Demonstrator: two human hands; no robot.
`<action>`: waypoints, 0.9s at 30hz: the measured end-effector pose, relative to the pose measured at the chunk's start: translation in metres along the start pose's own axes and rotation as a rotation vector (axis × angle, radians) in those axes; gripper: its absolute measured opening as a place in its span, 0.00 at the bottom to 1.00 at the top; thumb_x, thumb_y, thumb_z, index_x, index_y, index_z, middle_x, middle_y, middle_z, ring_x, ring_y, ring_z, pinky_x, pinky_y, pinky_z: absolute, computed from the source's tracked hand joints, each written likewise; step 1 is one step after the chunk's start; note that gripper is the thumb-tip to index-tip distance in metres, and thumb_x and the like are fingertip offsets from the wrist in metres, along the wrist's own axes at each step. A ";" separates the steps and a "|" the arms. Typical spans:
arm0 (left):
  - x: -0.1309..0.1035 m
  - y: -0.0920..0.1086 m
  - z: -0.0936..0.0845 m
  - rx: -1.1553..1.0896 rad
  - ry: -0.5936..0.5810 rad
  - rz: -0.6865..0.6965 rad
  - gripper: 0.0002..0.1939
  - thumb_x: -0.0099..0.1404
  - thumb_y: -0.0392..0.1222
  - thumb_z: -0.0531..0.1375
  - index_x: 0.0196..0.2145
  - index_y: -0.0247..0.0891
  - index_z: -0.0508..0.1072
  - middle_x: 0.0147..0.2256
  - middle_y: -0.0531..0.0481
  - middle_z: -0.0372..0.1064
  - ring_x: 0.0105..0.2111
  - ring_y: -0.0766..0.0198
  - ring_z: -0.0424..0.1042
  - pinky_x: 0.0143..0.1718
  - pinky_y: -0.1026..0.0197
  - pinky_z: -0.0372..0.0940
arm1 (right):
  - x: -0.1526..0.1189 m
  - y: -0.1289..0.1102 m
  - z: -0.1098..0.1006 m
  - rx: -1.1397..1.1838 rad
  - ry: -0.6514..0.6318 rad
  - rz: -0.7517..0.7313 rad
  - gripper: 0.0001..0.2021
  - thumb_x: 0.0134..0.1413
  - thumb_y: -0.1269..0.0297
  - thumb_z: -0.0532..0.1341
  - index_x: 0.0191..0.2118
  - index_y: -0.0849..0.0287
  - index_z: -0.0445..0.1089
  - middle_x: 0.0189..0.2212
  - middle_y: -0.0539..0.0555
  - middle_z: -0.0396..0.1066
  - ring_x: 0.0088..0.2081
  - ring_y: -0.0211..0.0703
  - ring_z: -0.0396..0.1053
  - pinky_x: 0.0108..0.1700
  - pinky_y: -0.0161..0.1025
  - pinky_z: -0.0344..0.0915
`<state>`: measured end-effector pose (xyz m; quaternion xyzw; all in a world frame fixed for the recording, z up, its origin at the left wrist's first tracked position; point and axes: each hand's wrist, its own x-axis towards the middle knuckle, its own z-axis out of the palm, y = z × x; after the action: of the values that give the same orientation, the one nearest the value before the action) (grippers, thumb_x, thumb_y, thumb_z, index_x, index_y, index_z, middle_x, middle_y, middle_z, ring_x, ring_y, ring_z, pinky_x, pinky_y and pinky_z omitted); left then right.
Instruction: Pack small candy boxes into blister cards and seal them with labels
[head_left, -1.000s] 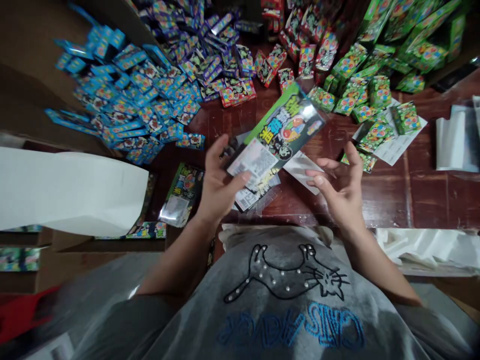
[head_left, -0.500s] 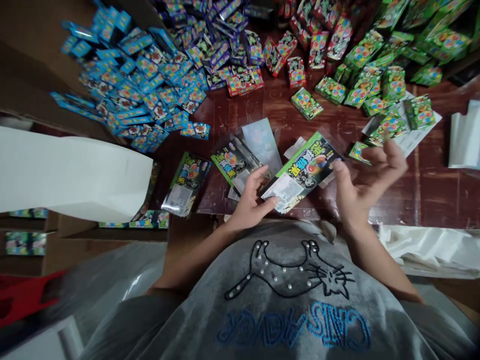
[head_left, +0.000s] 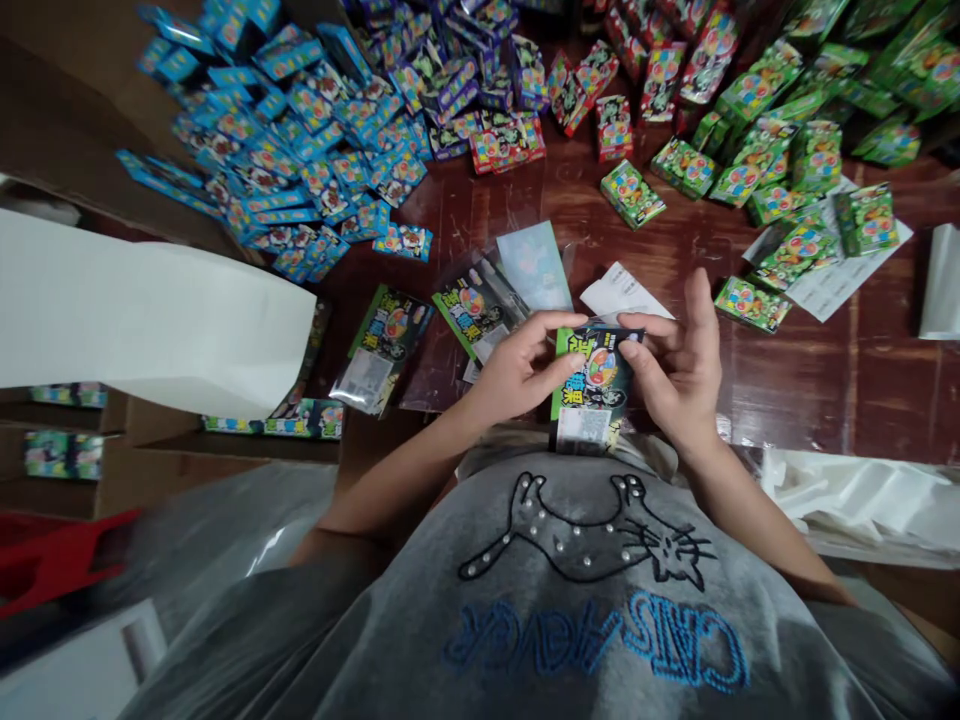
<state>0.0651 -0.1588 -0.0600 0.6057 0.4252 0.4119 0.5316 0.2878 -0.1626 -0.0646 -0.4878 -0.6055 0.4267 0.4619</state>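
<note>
Both hands hold a black and green candy packet point(head_left: 592, 400) upright near the table's front edge, close to the grey shirt. My left hand point(head_left: 525, 375) pinches its upper left side, thumb on the front. At the upper right corner, my right hand point(head_left: 675, 375) grips it between thumb and fingers, with one finger raised. Left of the hands lie another black packet point(head_left: 480, 305) and a pale blue card point(head_left: 534, 265). Farther left is a packet point(head_left: 382, 345) in clear wrap. A white printed paper point(head_left: 626, 293) lies just behind the right hand.
Piles of small boxes cover the back: blue point(head_left: 300, 150), purple point(head_left: 450, 85), red point(head_left: 660, 80) and green point(head_left: 757, 160). A printed sheet point(head_left: 825, 285) lies under some green boxes. A large white sheet point(head_left: 150, 310) stands out at the left, above cardboard compartments point(head_left: 165, 437).
The packet has turned from slanted to upright and come nearer the body. My right hand has moved left and closed on its top corner; my left hand has moved to its upper side.
</note>
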 end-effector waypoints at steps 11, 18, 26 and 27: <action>0.004 -0.004 0.008 0.008 0.156 0.013 0.16 0.74 0.57 0.65 0.50 0.45 0.70 0.47 0.48 0.75 0.47 0.60 0.77 0.47 0.59 0.72 | 0.002 0.004 -0.001 -0.121 0.027 -0.035 0.48 0.72 0.45 0.60 0.81 0.29 0.23 0.80 0.55 0.52 0.72 0.57 0.67 0.55 0.54 0.81; 0.014 0.003 0.001 -0.068 0.112 -0.045 0.19 0.72 0.57 0.68 0.50 0.44 0.70 0.51 0.47 0.80 0.52 0.56 0.79 0.55 0.54 0.72 | 0.003 0.001 -0.011 -0.037 -0.009 -0.031 0.48 0.69 0.44 0.64 0.81 0.31 0.32 0.69 0.57 0.70 0.56 0.55 0.80 0.60 0.58 0.79; 0.028 0.033 -0.004 0.095 0.006 -0.054 0.11 0.70 0.48 0.69 0.39 0.38 0.80 0.40 0.48 0.82 0.40 0.61 0.79 0.46 0.58 0.73 | 0.015 -0.018 -0.027 -0.003 -0.043 0.000 0.43 0.62 0.45 0.72 0.77 0.41 0.54 0.54 0.55 0.81 0.44 0.50 0.83 0.50 0.51 0.83; 0.030 0.037 -0.004 0.101 0.008 -0.068 0.10 0.69 0.47 0.69 0.39 0.37 0.80 0.38 0.49 0.82 0.38 0.62 0.79 0.45 0.59 0.73 | 0.018 -0.020 -0.027 0.018 -0.045 0.017 0.44 0.61 0.46 0.73 0.76 0.42 0.54 0.49 0.54 0.83 0.43 0.50 0.83 0.49 0.50 0.83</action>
<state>0.0730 -0.1316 -0.0213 0.6152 0.4680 0.3741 0.5124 0.3088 -0.1457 -0.0373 -0.4791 -0.6076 0.4468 0.4490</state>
